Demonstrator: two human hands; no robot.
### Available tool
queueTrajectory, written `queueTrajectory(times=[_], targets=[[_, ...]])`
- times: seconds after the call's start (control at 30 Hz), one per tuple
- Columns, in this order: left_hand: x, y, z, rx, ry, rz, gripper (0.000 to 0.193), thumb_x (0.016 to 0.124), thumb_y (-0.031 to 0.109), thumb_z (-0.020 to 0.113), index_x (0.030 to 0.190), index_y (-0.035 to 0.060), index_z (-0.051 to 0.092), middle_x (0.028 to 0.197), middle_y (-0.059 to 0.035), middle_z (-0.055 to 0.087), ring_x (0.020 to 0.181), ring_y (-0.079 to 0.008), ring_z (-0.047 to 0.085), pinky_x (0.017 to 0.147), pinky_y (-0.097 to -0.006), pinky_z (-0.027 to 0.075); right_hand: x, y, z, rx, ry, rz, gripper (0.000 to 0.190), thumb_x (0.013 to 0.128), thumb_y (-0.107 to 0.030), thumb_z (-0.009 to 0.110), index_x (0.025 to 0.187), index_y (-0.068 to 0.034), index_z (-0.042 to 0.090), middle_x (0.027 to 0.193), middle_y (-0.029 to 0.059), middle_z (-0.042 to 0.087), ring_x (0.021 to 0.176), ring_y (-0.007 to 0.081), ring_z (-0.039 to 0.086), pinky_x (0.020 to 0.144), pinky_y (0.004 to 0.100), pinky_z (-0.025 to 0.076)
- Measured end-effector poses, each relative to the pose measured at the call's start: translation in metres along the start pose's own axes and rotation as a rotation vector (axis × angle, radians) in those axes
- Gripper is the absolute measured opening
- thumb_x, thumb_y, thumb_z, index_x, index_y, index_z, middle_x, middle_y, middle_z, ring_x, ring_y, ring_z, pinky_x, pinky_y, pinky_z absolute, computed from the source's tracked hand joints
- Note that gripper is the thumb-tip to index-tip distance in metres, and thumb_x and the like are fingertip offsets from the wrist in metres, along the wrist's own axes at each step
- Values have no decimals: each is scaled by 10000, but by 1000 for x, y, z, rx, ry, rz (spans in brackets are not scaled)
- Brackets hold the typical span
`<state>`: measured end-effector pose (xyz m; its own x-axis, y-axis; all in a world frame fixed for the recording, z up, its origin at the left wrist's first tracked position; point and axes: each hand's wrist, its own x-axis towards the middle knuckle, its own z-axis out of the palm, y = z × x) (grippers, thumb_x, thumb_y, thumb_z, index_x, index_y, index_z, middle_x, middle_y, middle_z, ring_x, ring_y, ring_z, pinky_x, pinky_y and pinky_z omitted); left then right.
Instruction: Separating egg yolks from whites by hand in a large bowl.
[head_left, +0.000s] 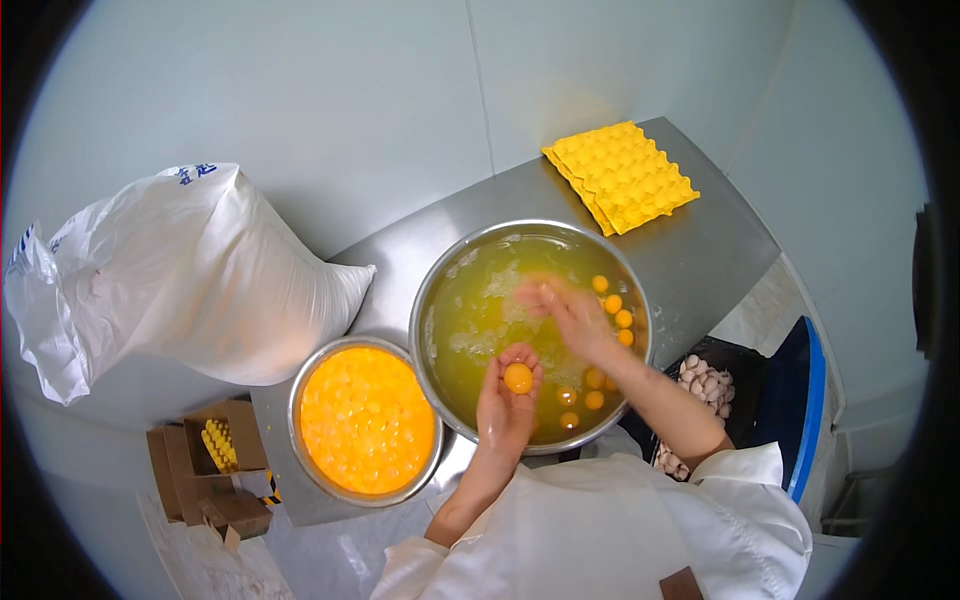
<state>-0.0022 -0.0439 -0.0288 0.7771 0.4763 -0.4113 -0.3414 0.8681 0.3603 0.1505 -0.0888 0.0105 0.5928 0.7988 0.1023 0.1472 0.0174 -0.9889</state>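
A large round metal bowl (424, 315) holds greenish-yellow egg white (469, 300) with patches of foam. Several loose egg yolks (624, 319) float along its right side and near its front edge. Cupped palm up over the front of this bowl, my left hand (504, 420) carries a single egg yolk (518, 378). My right hand (566, 307) is above the liquid, blurred, with its fingers spread and no object seen in it. To the left stands a smaller metal bowl (297, 442), filled almost to the rim with yolks (367, 420).
Both bowls stand on a steel table (705, 247). A white woven sack (202, 285) leans at the left; stacked yellow egg trays (622, 176) lie at the back. Eggshells (705, 386) fill a black-lined bin with a blue rim (810, 405). Cardboard boxes (176, 472) sit at lower left.
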Motion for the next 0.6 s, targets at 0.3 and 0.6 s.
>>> queueTrajectory(times=[0.3, 0.6], targets=[[-13, 51, 8, 138, -35, 223, 345, 1001, 335, 372, 1059, 40, 541, 1074, -99, 580, 990, -185, 550, 900, -314, 442, -39, 37, 5, 180, -199, 394, 395, 1002, -321, 374, 1185, -1, 518, 921, 123, 642, 818, 216, 659, 686, 308, 550], [-28, 61, 27, -86, -124, 27, 352, 989, 326, 411, 1089, 18, 548, 1118, -138, 584, 1084, -259, 541, 967, -365, 445, -41, 29, 55, 1056, -329, 722, 533, 985, -447, 352, 1239, 10, 457, 1206, 168, 543, 1040, 270, 588, 939, 409, 460]])
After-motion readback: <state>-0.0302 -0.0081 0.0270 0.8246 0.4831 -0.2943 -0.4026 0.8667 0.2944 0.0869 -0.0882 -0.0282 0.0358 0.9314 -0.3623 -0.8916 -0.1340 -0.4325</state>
